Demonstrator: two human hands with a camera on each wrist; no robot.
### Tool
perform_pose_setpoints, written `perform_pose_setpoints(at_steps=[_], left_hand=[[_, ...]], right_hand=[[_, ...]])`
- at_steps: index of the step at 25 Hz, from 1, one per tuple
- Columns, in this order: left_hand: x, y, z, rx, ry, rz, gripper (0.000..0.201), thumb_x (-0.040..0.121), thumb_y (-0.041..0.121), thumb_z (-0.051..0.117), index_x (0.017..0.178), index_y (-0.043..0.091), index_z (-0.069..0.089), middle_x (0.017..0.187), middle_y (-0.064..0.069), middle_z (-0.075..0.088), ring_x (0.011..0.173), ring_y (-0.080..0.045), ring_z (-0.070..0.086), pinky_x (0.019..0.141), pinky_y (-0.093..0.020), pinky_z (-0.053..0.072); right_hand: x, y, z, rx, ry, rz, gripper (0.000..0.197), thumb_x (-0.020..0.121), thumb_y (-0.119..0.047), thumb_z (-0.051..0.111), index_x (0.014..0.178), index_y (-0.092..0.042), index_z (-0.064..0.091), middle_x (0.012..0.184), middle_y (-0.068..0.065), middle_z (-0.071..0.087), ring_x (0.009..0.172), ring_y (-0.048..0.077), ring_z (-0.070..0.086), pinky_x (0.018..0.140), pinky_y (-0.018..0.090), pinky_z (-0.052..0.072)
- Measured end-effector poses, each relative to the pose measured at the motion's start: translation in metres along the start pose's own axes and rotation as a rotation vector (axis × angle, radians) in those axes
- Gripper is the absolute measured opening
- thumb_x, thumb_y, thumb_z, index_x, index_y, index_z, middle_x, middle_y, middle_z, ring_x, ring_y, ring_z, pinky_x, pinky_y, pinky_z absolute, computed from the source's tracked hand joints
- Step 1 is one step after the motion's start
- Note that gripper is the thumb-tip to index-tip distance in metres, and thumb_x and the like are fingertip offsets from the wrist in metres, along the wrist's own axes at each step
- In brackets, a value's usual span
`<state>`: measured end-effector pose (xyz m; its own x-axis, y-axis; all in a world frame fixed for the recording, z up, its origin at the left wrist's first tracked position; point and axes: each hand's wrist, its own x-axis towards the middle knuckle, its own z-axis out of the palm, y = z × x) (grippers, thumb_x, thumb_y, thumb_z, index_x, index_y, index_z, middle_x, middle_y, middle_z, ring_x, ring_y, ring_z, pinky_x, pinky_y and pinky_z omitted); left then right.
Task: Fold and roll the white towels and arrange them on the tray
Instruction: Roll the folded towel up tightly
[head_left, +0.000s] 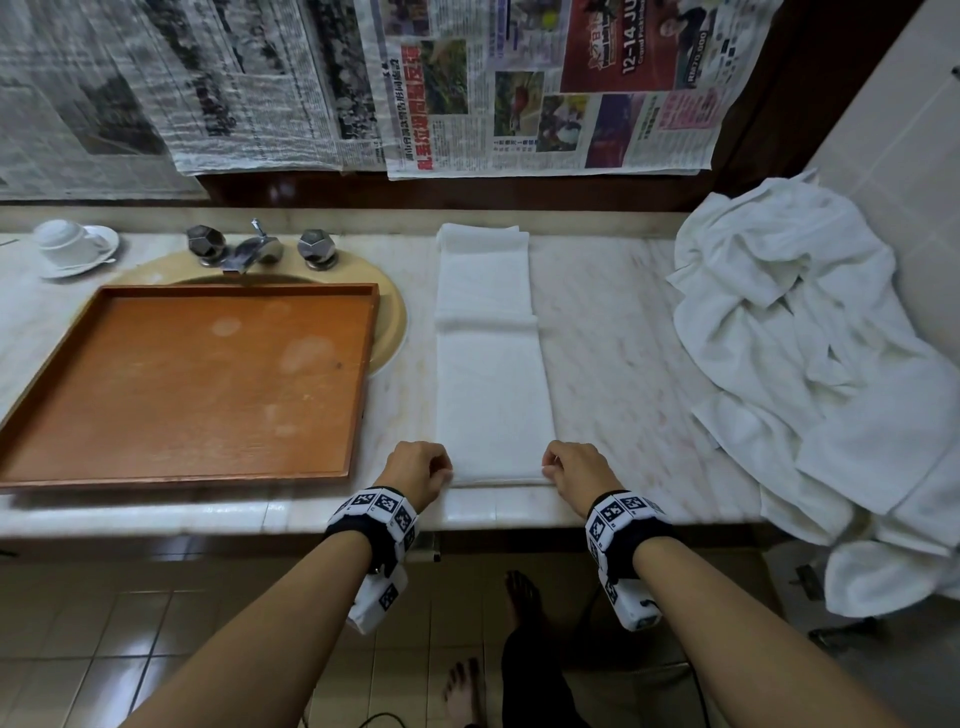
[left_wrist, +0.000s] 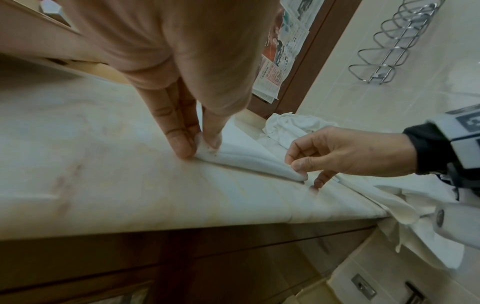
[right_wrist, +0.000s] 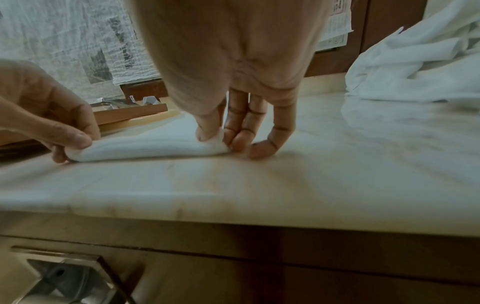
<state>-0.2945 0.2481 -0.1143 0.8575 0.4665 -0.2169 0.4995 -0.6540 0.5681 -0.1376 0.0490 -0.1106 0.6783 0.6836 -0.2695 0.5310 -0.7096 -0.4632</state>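
A white towel (head_left: 491, 364), folded into a long narrow strip, lies on the marble counter (head_left: 623, 338) and runs from the front edge to the back wall. My left hand (head_left: 423, 467) pinches its near left corner between thumb and fingers (left_wrist: 182, 144). My right hand (head_left: 569, 465) pinches the near right corner, thumb on top (right_wrist: 207, 131). The near edge of the towel (right_wrist: 145, 149) is lifted slightly off the counter between both hands. An orange-brown wooden tray (head_left: 197, 384) with nothing on it sits to the left, partly over the sink.
A heap of unfolded white towels (head_left: 810, 353) fills the counter's right end and hangs over the edge. A faucet with two knobs (head_left: 260, 249) and an upturned cup on a saucer (head_left: 72, 247) stand at the back left. Newspapers (head_left: 467, 83) cover the wall.
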Motion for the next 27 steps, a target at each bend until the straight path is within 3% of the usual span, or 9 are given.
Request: perform_pose_setpoints(at_steps=[4, 6, 11, 14, 17, 19, 23, 27], left_hand=[[0.004, 0.006, 0.0, 0.031, 0.007, -0.066, 0.007, 0.086, 0.016, 0.069, 0.085, 0.013, 0.075, 0.088, -0.001, 0.069, 0.077, -0.015, 0.06, 0.075, -0.025, 0.048], [0.004, 0.011, 0.0, 0.09, 0.031, -0.045, 0.006, 0.086, 0.015, 0.068, 0.087, 0.013, 0.074, 0.09, 0.0, 0.065, 0.079, -0.018, 0.062, 0.073, -0.027, 0.05], [0.003, 0.019, 0.011, 0.28, -0.008, 0.089, 0.022, 0.09, 0.004, 0.055, 0.094, 0.012, 0.074, 0.101, -0.002, 0.064, 0.085, -0.025, 0.062, 0.074, -0.031, 0.051], [-0.006, 0.019, 0.015, 0.34, 0.003, 0.106, 0.023, 0.09, 0.016, 0.053, 0.095, 0.012, 0.075, 0.103, -0.002, 0.064, 0.088, -0.023, 0.06, 0.075, -0.032, 0.05], [-0.008, 0.018, 0.014, 0.373, -0.033, 0.122, 0.03, 0.087, 0.035, 0.058, 0.1, 0.012, 0.074, 0.107, -0.001, 0.062, 0.098, -0.02, 0.057, 0.082, -0.034, 0.049], [-0.005, 0.017, 0.012, 0.383, -0.054, 0.122, 0.029, 0.09, 0.035, 0.059, 0.104, 0.013, 0.073, 0.112, 0.0, 0.062, 0.103, -0.02, 0.055, 0.084, -0.033, 0.048], [0.0, 0.019, 0.01, 0.452, -0.035, 0.124, 0.026, 0.093, 0.028, 0.053, 0.11, 0.018, 0.07, 0.115, 0.003, 0.062, 0.105, -0.019, 0.053, 0.075, -0.028, 0.043], [-0.001, 0.016, 0.006, 0.504, -0.05, 0.172, 0.029, 0.095, 0.028, 0.047, 0.118, 0.019, 0.062, 0.117, 0.002, 0.061, 0.109, -0.019, 0.051, 0.08, -0.03, 0.043]], right_hand=[[0.004, -0.001, 0.0, -0.029, 0.003, 0.052, 0.009, 0.093, -0.016, 0.058, 0.09, -0.009, 0.063, 0.097, 0.003, 0.064, 0.087, 0.02, 0.058, 0.079, 0.035, 0.051], [0.004, 0.0, 0.002, -0.077, 0.027, 0.059, 0.009, 0.094, -0.018, 0.057, 0.093, -0.01, 0.062, 0.099, 0.001, 0.058, 0.093, 0.02, 0.054, 0.078, 0.035, 0.049], [0.002, 0.0, 0.017, -0.169, 0.049, -0.149, 0.017, 0.092, -0.002, 0.052, 0.096, -0.002, 0.068, 0.1, 0.01, 0.059, 0.095, 0.027, 0.055, 0.075, 0.036, 0.047], [-0.004, 0.0, 0.021, -0.219, 0.069, -0.22, 0.019, 0.09, -0.015, 0.058, 0.088, 0.0, 0.071, 0.09, 0.011, 0.062, 0.09, 0.028, 0.059, 0.071, 0.031, 0.047], [-0.004, 0.002, 0.014, -0.269, 0.013, -0.238, 0.028, 0.091, -0.031, 0.059, 0.096, -0.006, 0.07, 0.099, 0.006, 0.061, 0.099, 0.02, 0.054, 0.082, 0.032, 0.047], [-0.001, 0.002, 0.009, -0.301, -0.013, -0.238, 0.027, 0.094, -0.029, 0.055, 0.107, -0.009, 0.069, 0.108, 0.003, 0.06, 0.107, 0.018, 0.051, 0.087, 0.032, 0.046], [0.0, -0.001, 0.005, -0.339, 0.009, -0.24, 0.027, 0.095, -0.024, 0.049, 0.112, -0.014, 0.069, 0.111, -0.001, 0.063, 0.11, 0.018, 0.047, 0.085, 0.03, 0.045], [0.0, 0.0, -0.003, -0.395, -0.02, -0.224, 0.027, 0.1, -0.028, 0.043, 0.115, -0.023, 0.065, 0.113, -0.006, 0.064, 0.11, 0.02, 0.044, 0.084, 0.035, 0.039]])
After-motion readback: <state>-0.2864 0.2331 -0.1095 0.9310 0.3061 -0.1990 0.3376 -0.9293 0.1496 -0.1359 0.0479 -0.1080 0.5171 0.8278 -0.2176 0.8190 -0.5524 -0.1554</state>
